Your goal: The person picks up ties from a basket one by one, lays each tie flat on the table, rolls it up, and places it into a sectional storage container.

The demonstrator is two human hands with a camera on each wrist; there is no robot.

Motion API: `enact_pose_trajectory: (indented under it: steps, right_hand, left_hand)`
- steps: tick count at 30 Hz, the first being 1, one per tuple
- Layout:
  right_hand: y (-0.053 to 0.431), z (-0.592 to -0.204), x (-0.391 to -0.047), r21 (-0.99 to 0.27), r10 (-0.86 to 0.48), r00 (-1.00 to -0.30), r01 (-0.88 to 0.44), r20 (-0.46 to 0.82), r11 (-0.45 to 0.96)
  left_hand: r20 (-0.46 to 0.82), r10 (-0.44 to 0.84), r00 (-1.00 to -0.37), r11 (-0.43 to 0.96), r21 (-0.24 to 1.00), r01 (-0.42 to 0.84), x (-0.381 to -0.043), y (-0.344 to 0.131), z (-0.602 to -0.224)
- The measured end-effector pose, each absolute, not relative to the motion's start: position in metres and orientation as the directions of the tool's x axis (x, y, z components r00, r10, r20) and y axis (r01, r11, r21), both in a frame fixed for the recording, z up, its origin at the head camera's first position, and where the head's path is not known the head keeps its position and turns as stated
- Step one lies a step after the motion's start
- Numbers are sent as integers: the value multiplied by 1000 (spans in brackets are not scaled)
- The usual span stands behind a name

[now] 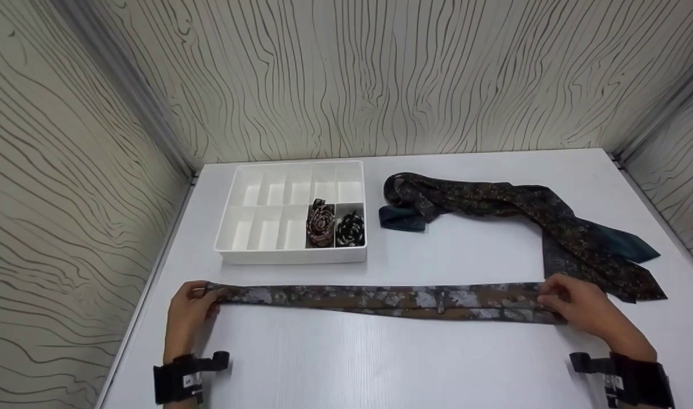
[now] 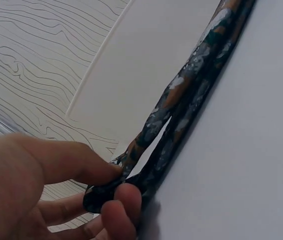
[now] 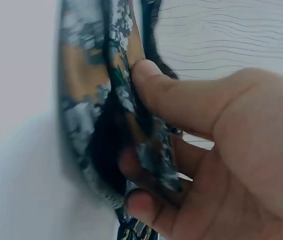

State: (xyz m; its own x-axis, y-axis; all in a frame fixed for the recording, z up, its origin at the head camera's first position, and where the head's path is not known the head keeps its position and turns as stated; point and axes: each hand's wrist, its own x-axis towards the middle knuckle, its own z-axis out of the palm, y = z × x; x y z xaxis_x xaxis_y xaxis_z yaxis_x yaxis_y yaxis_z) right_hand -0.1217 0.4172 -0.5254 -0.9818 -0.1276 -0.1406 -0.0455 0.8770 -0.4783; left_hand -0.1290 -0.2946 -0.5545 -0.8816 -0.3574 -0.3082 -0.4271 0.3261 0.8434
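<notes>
A necktie patterned in brown, grey and dark green stretches left to right across the front of the table, folded lengthwise into layers. At its narrow left end my left hand pinches the fold between thumb and fingers. In the left wrist view the doubled tie runs away from the thumb, with a gap between its two layers. My right hand pinches the wider right end. The right wrist view shows the thumb on one layer of the tie, fingers behind it, and another layer hanging apart.
A white divided box stands behind the tie. Two front-right compartments hold a rolled reddish-brown tie and a rolled black-and-white tie. Dark patterned ties lie in a loose heap at back right. Wood-patterned walls enclose the table.
</notes>
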Motion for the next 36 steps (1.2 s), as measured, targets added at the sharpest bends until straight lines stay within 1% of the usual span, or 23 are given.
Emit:
enact_pose_trajectory:
  steps: [3,7,10,13,16,21,24,26,29,34,36]
  right_hand:
    - [412,-525,-124,-442,-141,-987,-93,-76,892]
    - [393,-519,-128,-429,-162,-986,-164,43,888]
    - [369,-513,-133,-483,-213,-971,-238,107,842]
    - [341,-510,-139,-536,-299,-942,-333,153,776]
    - [309,-509,-144,-583,-384,-914,-383,128,717]
    - [261,-514,-152,-631,-515,-857,-390,-17,670]
    - [242,-519,-155,-626,-558,-824,-386,-95,677]
    - [234,-524,-157,-618,-567,-814,-381,-130,688]
    - [229,-531,-159,-601,-556,-819,-376,-141,705]
    - [227,-538,-161,-608,-532,-835,-353,-137,711]
    - [228,-539,-161,-616,-535,-835,-352,-134,704]
  left_hand:
    - [-303,-366,-880,384,812,-439,-129,-294,-553]
    - [-277,-383,-881,471,762,-444,-127,-292,-551]
    - [-251,-394,-884,506,744,-437,-127,-289,-552]
    - [-220,-405,-887,524,740,-423,-128,-283,-553]
    - [-163,-404,-900,548,745,-380,-130,-276,-553]
    - [-45,-375,-926,619,731,-286,-132,-263,-551]
    - [-10,-364,-931,644,719,-260,-133,-255,-550]
    - [11,-352,-936,662,710,-240,-133,-251,-550]
    - [14,-324,-946,683,695,-224,-133,-249,-551]
    - [-76,-325,-943,661,695,-284,-133,-248,-549]
    - [-87,-330,-940,649,702,-293,-135,-247,-548]
